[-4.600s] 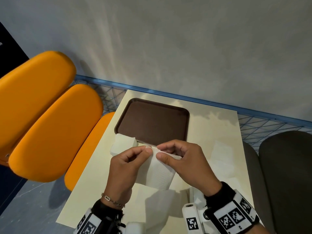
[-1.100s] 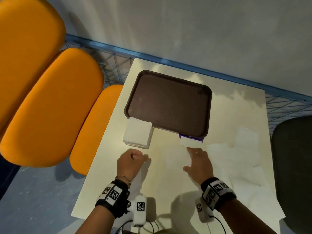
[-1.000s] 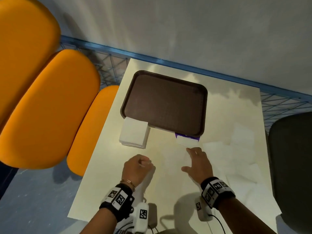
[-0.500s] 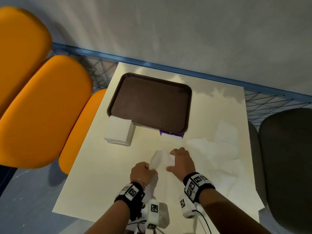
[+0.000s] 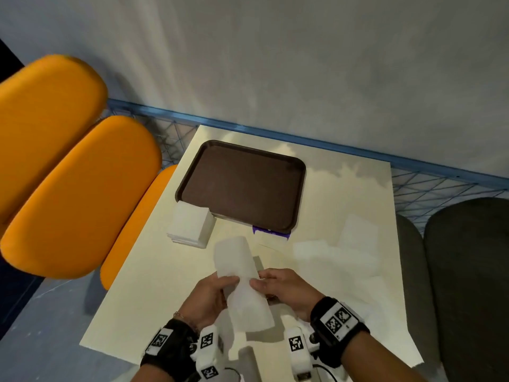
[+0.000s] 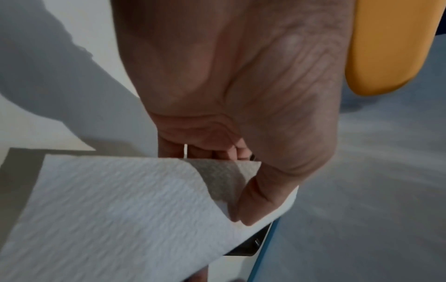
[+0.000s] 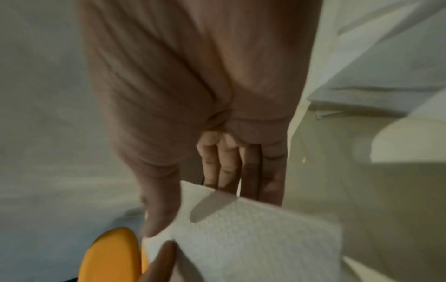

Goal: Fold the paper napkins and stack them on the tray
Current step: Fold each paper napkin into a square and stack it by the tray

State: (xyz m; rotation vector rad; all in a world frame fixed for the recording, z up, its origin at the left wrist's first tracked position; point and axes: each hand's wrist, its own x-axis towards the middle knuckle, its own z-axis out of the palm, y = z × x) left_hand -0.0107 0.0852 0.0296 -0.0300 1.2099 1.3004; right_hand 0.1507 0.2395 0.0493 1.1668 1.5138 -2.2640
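Napkin [image 5: 239, 274] pinched between both hands

Orange seats [image 5: 74, 172] flank the cream table [image 5: 143, 282]; a grey seat [image 5: 468, 271] sits opposite.

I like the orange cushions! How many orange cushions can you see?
3. One orange cushion is far left by the wall, a second lies beside it nearer the table, and a third, mostly hidden, pokes out along the table's edge. More may be hidden.
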